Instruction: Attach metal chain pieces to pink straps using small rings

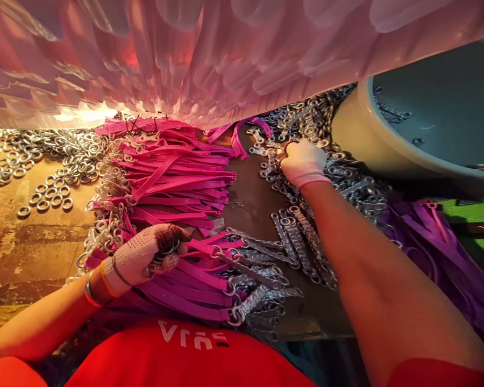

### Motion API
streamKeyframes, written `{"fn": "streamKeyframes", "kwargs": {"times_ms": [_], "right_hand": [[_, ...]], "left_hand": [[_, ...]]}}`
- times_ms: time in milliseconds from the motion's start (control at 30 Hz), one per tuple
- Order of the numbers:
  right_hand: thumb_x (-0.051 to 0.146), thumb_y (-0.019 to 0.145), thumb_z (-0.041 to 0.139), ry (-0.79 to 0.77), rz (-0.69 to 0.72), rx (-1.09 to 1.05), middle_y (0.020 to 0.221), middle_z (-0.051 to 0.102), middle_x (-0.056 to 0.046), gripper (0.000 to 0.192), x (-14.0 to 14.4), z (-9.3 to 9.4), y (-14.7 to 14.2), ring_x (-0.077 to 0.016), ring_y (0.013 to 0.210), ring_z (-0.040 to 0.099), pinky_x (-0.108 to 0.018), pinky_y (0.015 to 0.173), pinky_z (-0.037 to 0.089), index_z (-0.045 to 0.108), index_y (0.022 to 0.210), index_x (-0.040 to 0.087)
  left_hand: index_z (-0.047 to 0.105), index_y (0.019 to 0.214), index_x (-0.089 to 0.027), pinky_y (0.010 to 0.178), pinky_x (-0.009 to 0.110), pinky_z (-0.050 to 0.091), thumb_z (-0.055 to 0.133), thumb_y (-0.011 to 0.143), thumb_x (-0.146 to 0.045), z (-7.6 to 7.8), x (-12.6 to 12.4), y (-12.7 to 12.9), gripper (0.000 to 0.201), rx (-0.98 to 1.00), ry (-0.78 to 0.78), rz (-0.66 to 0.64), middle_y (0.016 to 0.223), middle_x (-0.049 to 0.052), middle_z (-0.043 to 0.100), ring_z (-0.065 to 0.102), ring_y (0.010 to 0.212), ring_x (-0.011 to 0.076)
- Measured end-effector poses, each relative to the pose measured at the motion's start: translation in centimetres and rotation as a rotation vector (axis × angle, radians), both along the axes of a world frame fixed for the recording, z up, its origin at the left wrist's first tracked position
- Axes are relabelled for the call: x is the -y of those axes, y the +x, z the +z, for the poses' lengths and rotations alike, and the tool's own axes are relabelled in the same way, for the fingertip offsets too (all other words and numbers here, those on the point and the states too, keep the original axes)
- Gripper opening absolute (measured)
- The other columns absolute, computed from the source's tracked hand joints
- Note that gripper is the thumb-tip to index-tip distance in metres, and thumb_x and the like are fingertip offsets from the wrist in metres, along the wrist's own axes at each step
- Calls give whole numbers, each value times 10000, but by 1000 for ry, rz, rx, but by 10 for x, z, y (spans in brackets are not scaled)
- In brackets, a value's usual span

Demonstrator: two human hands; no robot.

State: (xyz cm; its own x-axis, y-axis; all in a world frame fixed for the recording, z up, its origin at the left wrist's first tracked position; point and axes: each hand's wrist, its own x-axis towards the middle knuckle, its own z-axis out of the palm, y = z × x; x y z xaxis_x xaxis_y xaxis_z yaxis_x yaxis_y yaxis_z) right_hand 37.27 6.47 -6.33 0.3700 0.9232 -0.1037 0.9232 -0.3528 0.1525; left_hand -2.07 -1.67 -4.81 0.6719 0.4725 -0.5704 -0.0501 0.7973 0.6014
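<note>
Taking the big heap of bright pink flat straps [173, 177] in the middle of the worn brown worktable [20, 252] as the landmark: to its far left lies a scatter of loose round silver metal rings [44, 161], some spread singly on the tabletop, and more rings hang from the strap ends along the heap's left edge.

At the heap's near left corner the left hand [139, 258], in a white knitted glove with a darkened fingertip and metal bangles on the wrist, is clenched around the end of one pink strap together with its silver ring, pressing down on the pile.

Just right of the heap, on the darker part of the table, rows of short silver metal chain pieces [298, 242] lie, several already linked to strap ends.

Further right and toward the back, the right hand [304, 161], also in a white glove, is curled down into a pile of silver chain pieces and rings [306, 118]; what it grasps there cannot be told.

Right of that stands a large grey plastic tub [419, 134], and below it lie purple straps [435, 236].
</note>
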Motion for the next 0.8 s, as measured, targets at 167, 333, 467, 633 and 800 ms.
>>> {"fn": "streamKeyframes", "kwargs": {"times_ms": [167, 333, 467, 633, 800], "right_hand": [[304, 1015, 294, 3, -24, -51, 1163, 607, -322, 532, 1, 2, -3, -280, 1035, 600, -375, 724, 317, 622, 1188, -77], [308, 1006, 384, 35, -27, -97, 1149, 630, -315, 501, 26, 15, -3, -269, 1030, 601, -364, 758, 336, 552, 1304, -58], [233, 980, 441, 32, -1, -148, 1143, 673, -249, 411, 64, 18, -13, -263, 1037, 613, -324, 789, 388, 598, 1304, 34], [186, 874, 533, 70, 271, -124, 1252, 637, -242, 336, 114, 35, -77, -341, 1123, 592, -406, 940, 414, 690, 1145, 66], [389, 905, 568, 105, 812, -299, 1283, 651, -20, 398, 126, 89, -167, -275, 1189, 587, -462, 1001, 447, 593, 1302, 364]], "left_hand": [[615, 1098, -115, 366, 129, 262, 757, 710, -281, 20, -1, -1, 445, -69, -74, 21, 827, 48, 623, 495, 492, 49], [587, 1084, -126, 390, 128, 284, 726, 741, -232, 33, 5, -3, 385, -111, -52, 11, 779, 28, 613, 488, 490, 46], [567, 1002, -143, 402, 133, 303, 739, 770, -301, 30, 12, -6, 328, -93, -30, -5, 781, 32, 640, 475, 478, 42], [574, 967, -163, 352, 149, 252, 707, 821, -452, 26, 22, -9, 350, -72, -18, -148, 662, -5, 614, 397, 382, 34], [649, 923, -192, 355, 195, 256, 681, 821, -539, 23, 29, -7, 363, -23, 10, -263, 604, 18, 620, 444, 385, 78]]}}
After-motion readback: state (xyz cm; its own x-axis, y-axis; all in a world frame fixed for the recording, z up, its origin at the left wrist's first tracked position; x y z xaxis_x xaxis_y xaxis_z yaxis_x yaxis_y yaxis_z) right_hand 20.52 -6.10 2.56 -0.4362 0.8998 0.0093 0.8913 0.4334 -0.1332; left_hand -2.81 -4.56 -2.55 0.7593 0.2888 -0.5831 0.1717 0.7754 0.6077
